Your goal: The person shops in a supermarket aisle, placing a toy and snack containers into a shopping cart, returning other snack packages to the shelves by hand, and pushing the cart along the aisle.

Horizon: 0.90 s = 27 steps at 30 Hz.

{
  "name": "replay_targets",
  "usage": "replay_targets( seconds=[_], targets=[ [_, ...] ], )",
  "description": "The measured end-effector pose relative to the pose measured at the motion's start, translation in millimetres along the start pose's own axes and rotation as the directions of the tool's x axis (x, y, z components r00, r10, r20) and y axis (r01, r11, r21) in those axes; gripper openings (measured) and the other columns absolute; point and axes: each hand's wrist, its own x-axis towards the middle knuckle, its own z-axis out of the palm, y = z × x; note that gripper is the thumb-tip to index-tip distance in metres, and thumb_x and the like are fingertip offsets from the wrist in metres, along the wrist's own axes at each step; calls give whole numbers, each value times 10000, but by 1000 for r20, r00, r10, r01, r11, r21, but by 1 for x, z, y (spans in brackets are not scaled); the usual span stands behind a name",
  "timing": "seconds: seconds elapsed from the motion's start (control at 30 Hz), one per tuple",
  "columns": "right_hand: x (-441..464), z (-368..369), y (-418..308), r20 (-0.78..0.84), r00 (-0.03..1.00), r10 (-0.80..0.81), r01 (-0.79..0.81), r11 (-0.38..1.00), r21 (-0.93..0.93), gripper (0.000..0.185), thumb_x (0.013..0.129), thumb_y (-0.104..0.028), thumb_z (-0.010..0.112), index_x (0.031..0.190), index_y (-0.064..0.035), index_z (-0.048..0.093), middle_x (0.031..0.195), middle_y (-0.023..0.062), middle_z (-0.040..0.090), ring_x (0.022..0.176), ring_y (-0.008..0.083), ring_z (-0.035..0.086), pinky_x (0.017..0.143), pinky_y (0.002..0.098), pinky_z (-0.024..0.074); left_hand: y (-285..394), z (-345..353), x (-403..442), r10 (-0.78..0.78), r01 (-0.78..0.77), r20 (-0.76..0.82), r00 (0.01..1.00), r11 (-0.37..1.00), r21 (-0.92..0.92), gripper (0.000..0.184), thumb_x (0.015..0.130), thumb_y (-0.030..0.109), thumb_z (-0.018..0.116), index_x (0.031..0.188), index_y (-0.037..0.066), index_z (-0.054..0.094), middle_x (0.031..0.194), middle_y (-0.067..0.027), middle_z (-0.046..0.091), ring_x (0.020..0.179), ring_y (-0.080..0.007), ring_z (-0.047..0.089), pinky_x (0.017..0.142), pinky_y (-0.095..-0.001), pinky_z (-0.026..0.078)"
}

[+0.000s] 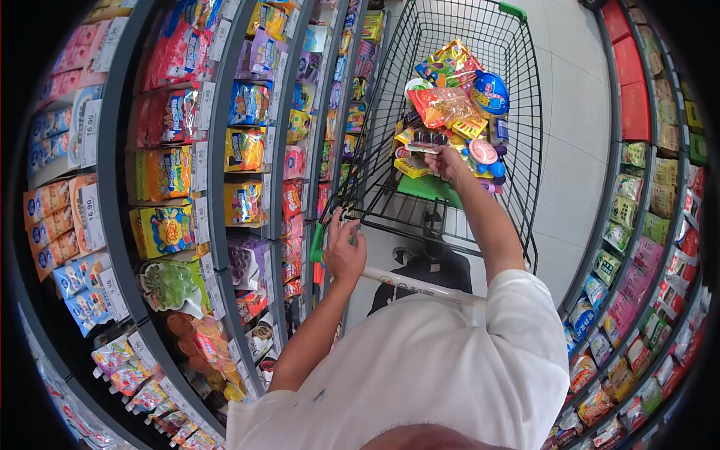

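Observation:
Inside the wire shopping cart (534, 150), my right hand (448, 164) is closed on a small dark-and-white package (430, 139) at the near side of a pile of snacks. An orange-red bag (444, 106), a blue round container (490, 93) and a colourful bag (452, 63) lie just beyond it. Right of my hand is a pink-lidded item (483, 151). My left hand (346, 247) is near the cart's green corner (316, 243), left of the handle bar (420, 288), with its fingers bent but apart and nothing visible in them.
Shelves of bagged sweets (166, 172) with price tags rise close on the left of the cart. More shelves with small snack packs (626, 196) curve along the right. Pale floor tiles (574, 161) run between the cart and the right shelves.

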Motion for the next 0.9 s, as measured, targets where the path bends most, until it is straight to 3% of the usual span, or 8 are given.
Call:
replay_targets(
  seconds=[0.17,0.23,0.4,0.63,0.77,0.9],
  targets=[
    [7,3,-39,-90,986,-143,148,987,58,220,976,-193,502,1102,-62,626,943,68,738,806,165,707,666,320,543,-4,3,-1,33,-34,-41,999,999,-18,199,823,75,658,1004,136,714,1401,-48,593,852,-226,715,716,-368,556],
    [3,-5,-48,66,985,-156,138,964,227,244,993,-209,511,1143,-52,621,1000,67,735,845,174,695,743,338,535,-1,0,0,16,-17,-32,999,1000,-10,186,824,79,659,991,136,717,1401,-49,595,882,-228,716,725,-368,557],
    [-1,-10,-43,85,966,-243,212,937,278,239,1000,-225,530,1165,-71,609,1108,69,710,946,183,674,812,356,523,-5,3,-1,56,-56,-49,997,998,8,193,814,123,674,990,177,731,1431,-34,563,1009,-272,700,744,-394,560],
    [-2,-9,-26,-36,992,-118,119,993,16,243,975,-220,536,1148,-70,617,1086,60,717,917,165,665,815,326,497,-4,3,0,60,-59,-51,997,998,4,183,812,120,677,984,167,718,1437,-39,557,997,-277,701,750,-401,558],
    [-4,2,-16,-67,990,-120,123,991,49,253,965,-223,534,1142,-67,623,1030,58,723,879,155,659,796,305,497,-5,3,-2,65,-64,-43,997,998,22,184,810,129,681,985,171,720,1443,-36,552,996,-273,699,752,-402,558],
    [0,11,-21,17,988,-154,150,978,144,244,985,-249,526,1132,-84,631,1040,61,721,894,168,668,805,308,498,-6,3,-2,3,-3,25,1000,1000,-3,192,808,130,683,990,177,720,1457,-33,537,1003,-283,693,753,-406,557]
  ],
)
